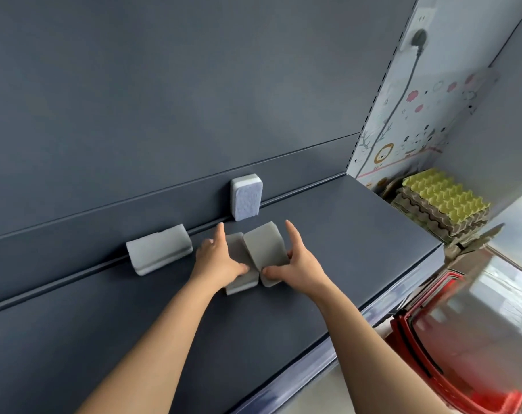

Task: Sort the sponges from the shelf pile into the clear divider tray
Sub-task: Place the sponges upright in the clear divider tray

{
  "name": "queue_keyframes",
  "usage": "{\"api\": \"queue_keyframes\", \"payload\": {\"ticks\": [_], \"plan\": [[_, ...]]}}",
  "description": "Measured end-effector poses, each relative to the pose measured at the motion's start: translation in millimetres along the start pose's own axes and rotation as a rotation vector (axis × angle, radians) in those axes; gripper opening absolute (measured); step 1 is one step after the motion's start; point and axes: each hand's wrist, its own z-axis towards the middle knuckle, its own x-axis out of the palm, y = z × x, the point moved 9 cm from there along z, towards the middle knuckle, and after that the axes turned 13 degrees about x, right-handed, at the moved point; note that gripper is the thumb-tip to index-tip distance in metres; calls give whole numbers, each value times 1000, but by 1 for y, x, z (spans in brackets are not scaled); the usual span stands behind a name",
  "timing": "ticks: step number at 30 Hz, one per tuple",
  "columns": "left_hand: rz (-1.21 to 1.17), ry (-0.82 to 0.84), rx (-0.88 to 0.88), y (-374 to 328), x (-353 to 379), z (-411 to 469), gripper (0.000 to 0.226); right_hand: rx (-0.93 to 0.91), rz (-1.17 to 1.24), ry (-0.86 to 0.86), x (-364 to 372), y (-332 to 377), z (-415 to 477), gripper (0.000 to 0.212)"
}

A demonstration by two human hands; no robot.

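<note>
1. we see a dark grey shelf [328, 234] running from lower left to upper right, with a back panel [164, 100] of the same grey behind it.
2. our left hand [216, 258] rests on a grey sponge [236, 243] lying on the shelf, the thumb pressed at its near edge and the forefinger stretched out along its far side, so the fingers are spread and closed on that sponge.
3. our right hand [298, 261] grips a second grey sponge [265, 249], tilted up on its edge, thumb at the near corner, forefinger pointing up beside its right side; the fingers are clamped on it.
4. the two sponges touch each other between the hands, the tilted one leaning over the flat one.
5. a third grey sponge [159, 249] lies on its side to the left, against the step at the foot of the back panel, near the left hand but apart from it.
6. a blue-faced sponge [246, 197] stands upright against the back panel, just beyond the hands.
7. the clear divider tray is not in view.
8. off the shelf's right end we see stacked egg cartons [442, 204], yellow over brown, and lower right a red basket [433, 354], blurred.
9. a black plug and cord [418, 40] hang on the patterned wall at upper right.
</note>
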Motion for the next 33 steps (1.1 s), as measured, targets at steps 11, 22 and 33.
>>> {"api": "queue_keyframes", "payload": {"ticks": [11, 22, 33], "plan": [[-302, -289, -123, 41, -45, -74, 51, -234, 43, 294, 48, 23, -27, 90], [-556, -571, -226, 105, -112, -217, 30, -512, 72, 605, 150, 101, -112, 36], [-546, -933, -332, 179, -173, -417, 33, -731, 99, 718, 275, 166, -249, 29]]}}
